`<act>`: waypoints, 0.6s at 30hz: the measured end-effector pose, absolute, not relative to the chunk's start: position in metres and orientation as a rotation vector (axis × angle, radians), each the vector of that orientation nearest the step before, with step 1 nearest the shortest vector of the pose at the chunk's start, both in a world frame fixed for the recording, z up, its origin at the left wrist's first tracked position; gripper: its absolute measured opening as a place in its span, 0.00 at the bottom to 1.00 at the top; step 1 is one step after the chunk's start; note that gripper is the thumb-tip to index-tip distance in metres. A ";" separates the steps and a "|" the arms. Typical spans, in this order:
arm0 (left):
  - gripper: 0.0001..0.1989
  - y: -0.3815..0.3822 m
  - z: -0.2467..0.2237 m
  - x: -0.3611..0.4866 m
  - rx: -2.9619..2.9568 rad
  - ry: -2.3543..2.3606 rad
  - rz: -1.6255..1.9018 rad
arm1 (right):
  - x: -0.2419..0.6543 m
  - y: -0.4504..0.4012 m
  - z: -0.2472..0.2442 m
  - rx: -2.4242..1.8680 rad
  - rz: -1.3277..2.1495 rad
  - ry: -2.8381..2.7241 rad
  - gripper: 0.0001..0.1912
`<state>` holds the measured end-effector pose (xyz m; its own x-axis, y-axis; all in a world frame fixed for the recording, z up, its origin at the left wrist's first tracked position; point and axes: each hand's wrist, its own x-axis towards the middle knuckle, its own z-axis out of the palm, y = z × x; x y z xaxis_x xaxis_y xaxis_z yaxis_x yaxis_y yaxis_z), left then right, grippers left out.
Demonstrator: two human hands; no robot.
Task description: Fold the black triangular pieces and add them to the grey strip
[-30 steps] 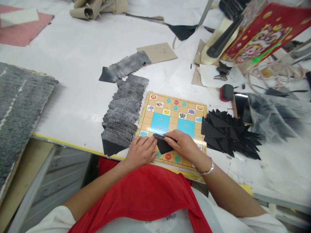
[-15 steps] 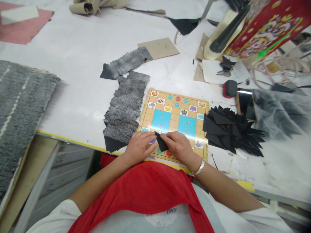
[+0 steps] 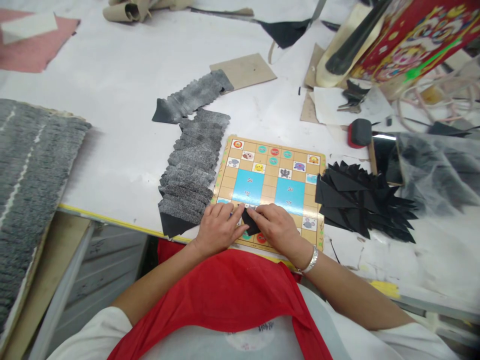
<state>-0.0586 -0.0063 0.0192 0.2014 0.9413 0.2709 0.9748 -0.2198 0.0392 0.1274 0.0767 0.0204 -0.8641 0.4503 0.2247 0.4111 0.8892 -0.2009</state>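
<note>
A printed game board lies at the table's front edge. Over its lower part my right hand pinches a small black piece. My left hand is at the piece's left side, fingertips close to its upper tip; whether it grips the piece is hard to tell. Left of the board runs an overlapping row of grey speckled pieces, with a shorter row above it. A pile of black pointed pieces sits against the board's right edge.
Grey ribbed material is at the far left, with pink sheets behind. A brown card lies beyond the rows. Toward the right are a red and black case, a phone, clear plastic and a red printed box.
My left fingers have shifted slightly toward the black piece, near its upper tip. The right hand still holds the piece, and the view has shifted a little.
</note>
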 end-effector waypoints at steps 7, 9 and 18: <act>0.27 -0.005 0.021 -0.058 -2.335 -1.907 -0.331 | 0.127 0.078 0.019 -0.671 0.280 -2.777 0.15; 0.27 -0.004 0.023 -0.059 -2.347 -1.928 -0.325 | 0.127 0.078 0.018 -0.688 0.310 -2.775 0.15; 0.28 -0.008 0.021 -0.062 -2.327 -1.942 -0.496 | 0.127 0.077 0.016 -0.732 0.290 -2.763 0.14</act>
